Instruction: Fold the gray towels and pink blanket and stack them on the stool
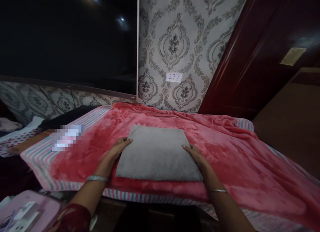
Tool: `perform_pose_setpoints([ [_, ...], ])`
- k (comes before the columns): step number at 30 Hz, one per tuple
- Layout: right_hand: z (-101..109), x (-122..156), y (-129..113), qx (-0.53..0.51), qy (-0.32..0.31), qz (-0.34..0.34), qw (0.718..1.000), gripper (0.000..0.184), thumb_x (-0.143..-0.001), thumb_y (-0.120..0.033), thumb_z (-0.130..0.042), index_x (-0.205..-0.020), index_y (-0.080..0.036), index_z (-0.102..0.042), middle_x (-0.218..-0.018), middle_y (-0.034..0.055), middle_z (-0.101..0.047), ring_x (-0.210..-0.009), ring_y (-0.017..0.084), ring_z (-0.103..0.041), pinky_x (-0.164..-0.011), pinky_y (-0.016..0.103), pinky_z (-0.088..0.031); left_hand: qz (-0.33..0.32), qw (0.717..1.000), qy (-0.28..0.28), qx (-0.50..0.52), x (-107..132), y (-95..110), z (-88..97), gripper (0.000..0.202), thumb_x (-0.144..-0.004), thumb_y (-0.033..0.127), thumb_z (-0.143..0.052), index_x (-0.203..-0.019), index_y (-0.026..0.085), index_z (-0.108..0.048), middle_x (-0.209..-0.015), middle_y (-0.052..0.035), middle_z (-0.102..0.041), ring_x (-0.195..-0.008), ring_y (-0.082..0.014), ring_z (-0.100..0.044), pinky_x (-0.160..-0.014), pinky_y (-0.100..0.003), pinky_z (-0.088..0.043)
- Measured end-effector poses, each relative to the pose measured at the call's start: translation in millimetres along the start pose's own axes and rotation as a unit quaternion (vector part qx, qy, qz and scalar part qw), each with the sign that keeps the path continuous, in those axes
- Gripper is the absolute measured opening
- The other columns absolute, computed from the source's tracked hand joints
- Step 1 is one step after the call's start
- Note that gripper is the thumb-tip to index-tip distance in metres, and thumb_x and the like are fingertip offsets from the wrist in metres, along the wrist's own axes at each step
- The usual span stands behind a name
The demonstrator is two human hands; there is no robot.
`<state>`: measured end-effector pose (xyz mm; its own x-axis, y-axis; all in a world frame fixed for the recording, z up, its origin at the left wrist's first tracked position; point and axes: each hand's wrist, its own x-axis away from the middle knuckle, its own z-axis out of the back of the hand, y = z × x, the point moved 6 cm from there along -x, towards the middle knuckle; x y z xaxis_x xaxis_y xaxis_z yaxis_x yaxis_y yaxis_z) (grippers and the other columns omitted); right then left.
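A folded grey towel lies flat on a red fleece blanket spread over a table. My left hand rests against the towel's left edge, fingers stretched along it. At the towel's right edge lies my right hand, fingers flat and partly tucked at the towel's side. Both wrists wear thin bangles. Neither hand lifts the towel.
A striped cloth shows under the blanket at its left edge. A dark screen hangs on the patterned wall, which bears a label reading 277. A dark red door stands right. A pink object sits at lower left.
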<state>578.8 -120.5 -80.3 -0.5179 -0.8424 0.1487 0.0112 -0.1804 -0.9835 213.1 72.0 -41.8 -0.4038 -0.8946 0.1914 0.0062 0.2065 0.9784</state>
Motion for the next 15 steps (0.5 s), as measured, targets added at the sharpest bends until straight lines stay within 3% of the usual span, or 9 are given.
perform_pose_setpoints([
  [6, -1.7, 7.2, -4.9, 0.006, 0.015, 0.038, 0.999, 0.049, -0.071, -0.053, -0.071, -0.106, -0.019, -0.068, -0.106, 0.0100, -0.077, -0.090, 0.028, -0.072, -0.078, 0.039, -0.058, -0.002, 1.000, -0.021, 0.003, -1.6, -6.6, 0.0, 0.053, -0.044, 0.048, -0.091, -0.079, 0.015, -0.068, -0.068, -0.0031, -0.071, -0.058, -0.0169, -0.061, -0.055, -0.027, -0.045],
  [15, 1.4, 14.2, -7.2, 0.023, 0.031, 0.046, 0.998, 0.052, -0.069, -0.058, -0.071, -0.103, -0.020, -0.071, -0.108, 0.0101, -0.076, -0.092, 0.028, -0.071, -0.080, 0.040, -0.057, -0.014, 0.999, -0.044, 0.024, 8.1, -2.5, -0.8, 0.052, -0.049, 0.055, -0.088, -0.076, 0.015, -0.070, -0.071, -0.0069, -0.073, -0.065, -0.0216, -0.065, -0.064, -0.032, -0.049],
])
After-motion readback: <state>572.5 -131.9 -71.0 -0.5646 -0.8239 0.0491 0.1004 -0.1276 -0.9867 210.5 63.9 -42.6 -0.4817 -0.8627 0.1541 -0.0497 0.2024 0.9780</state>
